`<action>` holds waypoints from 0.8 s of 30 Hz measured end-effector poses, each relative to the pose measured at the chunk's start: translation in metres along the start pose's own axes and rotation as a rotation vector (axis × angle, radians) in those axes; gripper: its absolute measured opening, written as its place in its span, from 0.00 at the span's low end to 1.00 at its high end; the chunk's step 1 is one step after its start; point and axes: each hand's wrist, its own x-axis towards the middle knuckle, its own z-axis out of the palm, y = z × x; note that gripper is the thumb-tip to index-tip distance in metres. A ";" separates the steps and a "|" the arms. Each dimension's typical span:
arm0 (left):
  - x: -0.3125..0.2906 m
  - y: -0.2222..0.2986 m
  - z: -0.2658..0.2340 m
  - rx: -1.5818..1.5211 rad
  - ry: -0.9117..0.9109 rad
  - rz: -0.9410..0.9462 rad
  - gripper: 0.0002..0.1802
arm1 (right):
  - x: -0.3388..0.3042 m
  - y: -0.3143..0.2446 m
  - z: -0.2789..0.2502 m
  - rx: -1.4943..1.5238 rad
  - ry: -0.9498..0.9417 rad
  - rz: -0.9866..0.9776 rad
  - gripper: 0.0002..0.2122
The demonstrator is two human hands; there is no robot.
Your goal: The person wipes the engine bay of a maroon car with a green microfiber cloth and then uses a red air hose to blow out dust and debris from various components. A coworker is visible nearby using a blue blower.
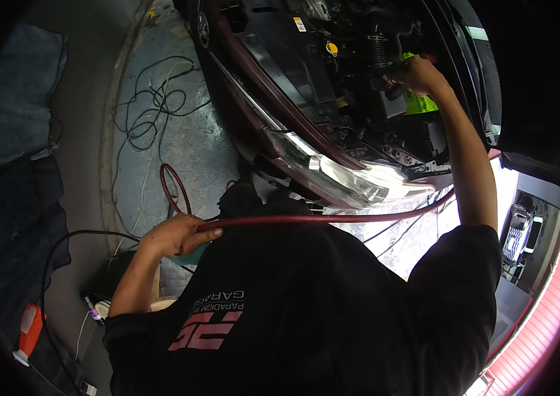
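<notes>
Bears, as a scuffed blue-grey floor [197, 152] with shiny patches, a black cable [140, 146] spread in loose overlapping loops and a thin whitish cord [161, 99] tangled among them, trailing past the coils in slack curves.

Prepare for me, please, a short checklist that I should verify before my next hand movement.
1. Left hand closed on the red hose: ok.
2. Engine bay uncovered: ok.
3. Right hand has firm hold of something there: cannot tell, its grip is partly hidden.
4. Floor cables neatly laid: not ok, they lie in loose, crossing loops.
5. Red hose not touching the headlight: cannot tell.
6. Yellow cap tight: cannot tell.
</notes>
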 end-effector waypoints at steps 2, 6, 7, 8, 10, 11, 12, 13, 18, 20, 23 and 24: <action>-0.002 0.000 0.000 -0.004 -0.001 -0.028 0.35 | 0.004 -0.002 0.004 0.027 0.017 -0.009 0.16; -0.005 0.002 0.000 -0.008 0.010 -0.026 0.35 | 0.003 -0.006 0.008 0.036 -0.003 0.024 0.17; -0.005 0.002 0.000 -0.010 0.019 -0.007 0.36 | 0.004 -0.004 0.010 0.035 -0.016 0.024 0.17; -0.005 0.002 -0.001 -0.009 0.014 -0.005 0.35 | 0.005 -0.003 0.012 0.033 -0.028 0.026 0.18; -0.004 0.002 -0.002 -0.004 0.003 0.001 0.36 | 0.005 0.003 0.015 0.031 -0.044 0.008 0.18; -0.004 0.001 -0.001 0.004 -0.002 -0.001 0.35 | 0.002 0.003 0.014 0.032 -0.050 -0.013 0.17; -0.003 0.001 -0.001 0.013 -0.007 -0.002 0.35 | -0.001 0.003 0.013 0.033 -0.056 -0.033 0.17; -0.002 0.001 -0.001 0.023 -0.012 -0.003 0.35 | -0.003 0.003 0.013 0.009 -0.049 -0.038 0.17; 0.004 0.008 -0.006 0.050 -0.029 0.023 0.35 | -0.017 0.012 0.012 0.003 -0.042 0.005 0.18; 0.005 0.010 -0.007 0.073 -0.029 0.021 0.35 | -0.024 0.015 0.011 -0.018 -0.036 -0.012 0.18; 0.007 0.012 -0.007 0.097 -0.034 0.015 0.35 | -0.037 0.016 0.008 -0.018 -0.043 0.008 0.19; 0.008 0.012 -0.008 0.108 -0.045 0.020 0.35 | -0.044 0.014 0.005 -0.014 -0.049 0.022 0.19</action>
